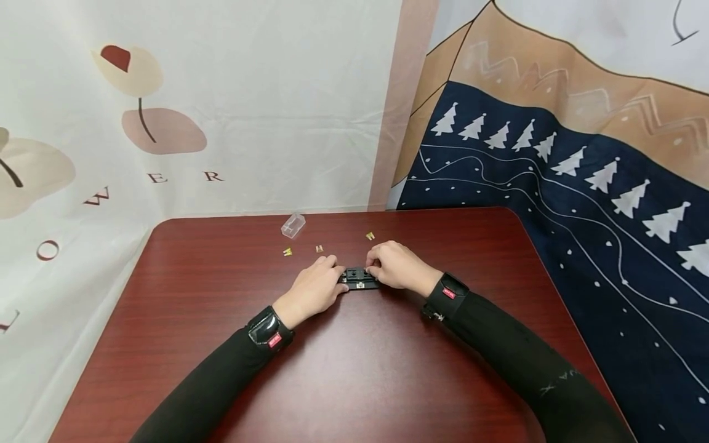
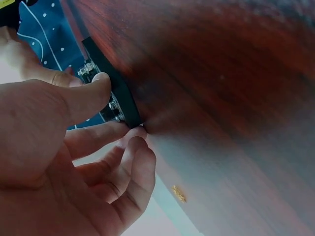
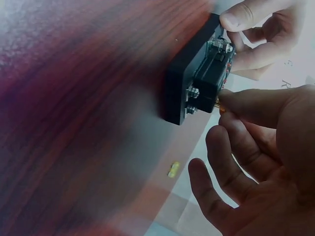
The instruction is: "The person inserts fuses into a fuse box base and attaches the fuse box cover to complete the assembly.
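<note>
A small black fuse block (image 1: 357, 279) with metal screw terminals lies on the table between the two hands. My left hand (image 1: 314, 285) grips its left end, thumb along the near side and fingers at the end. My right hand (image 1: 400, 268) is at the block's right end. In the right wrist view, the thumb and index finger pinch a small amber blade fuse (image 3: 220, 106) against the block's top face. Most of that fuse is hidden by the fingertips, so how deep it sits cannot be told.
Beyond the hands lie loose blade fuses: a yellow one (image 1: 287, 251) at left, a tan one (image 1: 319, 248) beside it, and another yellow fuse (image 1: 370, 236) farther right. A clear plastic box (image 1: 293, 226) stands near the far edge of the reddish-brown table (image 1: 354, 369).
</note>
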Motion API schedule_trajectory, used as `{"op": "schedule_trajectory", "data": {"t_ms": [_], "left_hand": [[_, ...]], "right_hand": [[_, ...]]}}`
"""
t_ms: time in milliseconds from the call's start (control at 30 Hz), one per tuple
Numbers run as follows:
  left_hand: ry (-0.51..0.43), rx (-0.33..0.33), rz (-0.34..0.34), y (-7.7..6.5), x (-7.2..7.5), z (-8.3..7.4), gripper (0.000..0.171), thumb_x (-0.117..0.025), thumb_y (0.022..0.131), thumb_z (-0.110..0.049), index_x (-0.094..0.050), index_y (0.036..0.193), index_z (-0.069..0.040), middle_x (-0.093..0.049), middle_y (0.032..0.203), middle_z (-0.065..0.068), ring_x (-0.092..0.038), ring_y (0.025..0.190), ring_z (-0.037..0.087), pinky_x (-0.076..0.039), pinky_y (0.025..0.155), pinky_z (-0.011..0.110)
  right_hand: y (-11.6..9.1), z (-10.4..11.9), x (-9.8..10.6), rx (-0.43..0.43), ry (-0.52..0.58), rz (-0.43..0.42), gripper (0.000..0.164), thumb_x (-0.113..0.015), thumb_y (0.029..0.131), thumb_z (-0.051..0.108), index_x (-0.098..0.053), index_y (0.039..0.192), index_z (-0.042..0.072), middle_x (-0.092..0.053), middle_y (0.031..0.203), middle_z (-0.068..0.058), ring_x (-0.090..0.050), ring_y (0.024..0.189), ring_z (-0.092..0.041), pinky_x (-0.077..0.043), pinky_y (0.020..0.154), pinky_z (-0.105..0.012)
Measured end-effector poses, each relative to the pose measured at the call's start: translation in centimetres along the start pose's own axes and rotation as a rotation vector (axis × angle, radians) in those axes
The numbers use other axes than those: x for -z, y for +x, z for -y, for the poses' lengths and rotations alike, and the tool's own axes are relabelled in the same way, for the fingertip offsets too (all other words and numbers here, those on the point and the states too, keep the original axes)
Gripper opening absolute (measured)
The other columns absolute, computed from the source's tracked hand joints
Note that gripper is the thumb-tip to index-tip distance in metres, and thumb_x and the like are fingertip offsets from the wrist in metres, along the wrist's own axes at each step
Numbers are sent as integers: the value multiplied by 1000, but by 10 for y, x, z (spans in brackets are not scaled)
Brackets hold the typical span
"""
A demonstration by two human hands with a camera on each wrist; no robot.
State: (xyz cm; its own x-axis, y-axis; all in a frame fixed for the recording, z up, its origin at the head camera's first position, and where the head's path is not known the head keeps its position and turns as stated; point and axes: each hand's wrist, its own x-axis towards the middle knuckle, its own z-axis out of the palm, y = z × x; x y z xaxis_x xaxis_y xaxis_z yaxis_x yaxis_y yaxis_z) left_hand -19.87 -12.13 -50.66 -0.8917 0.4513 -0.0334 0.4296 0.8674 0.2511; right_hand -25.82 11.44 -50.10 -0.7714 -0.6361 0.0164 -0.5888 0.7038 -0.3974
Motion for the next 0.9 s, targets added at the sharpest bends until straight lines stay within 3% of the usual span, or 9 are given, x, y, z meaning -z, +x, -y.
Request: {"op": "schedule_trajectory", "data": {"t_ms": [333,733,900], "left_hand": [[31,-1,1,0,0,-3,38,-76,106,-34,-76,132,-5,-64,113,7,-63,111,27,-63,84,49],[32,-5,4,-2,1,-5,39,-76,106,-35,-76,131,-5,-63,112,7,-62,109,27,-63,84,48],[36,-5,11,0,1,-4,39,-75,107,-35,-75,132,-4,-62,112,7,-63,109,26,-63,84,47]], "right_hand": [[-2,-10,-5,1,114,-42,7,-82,99,16,-86,97,21,-80,97,6,-63,80,-9,-52,74,-29],[5,-13,7,46,98,53,8,-78,101,16,-85,98,19,-78,94,7,-63,82,-9,-54,80,-30],[10,-15,14,7,94,64,10,-75,103,17,-85,101,17,-79,97,4,-64,85,-13,-55,82,-33]]}}
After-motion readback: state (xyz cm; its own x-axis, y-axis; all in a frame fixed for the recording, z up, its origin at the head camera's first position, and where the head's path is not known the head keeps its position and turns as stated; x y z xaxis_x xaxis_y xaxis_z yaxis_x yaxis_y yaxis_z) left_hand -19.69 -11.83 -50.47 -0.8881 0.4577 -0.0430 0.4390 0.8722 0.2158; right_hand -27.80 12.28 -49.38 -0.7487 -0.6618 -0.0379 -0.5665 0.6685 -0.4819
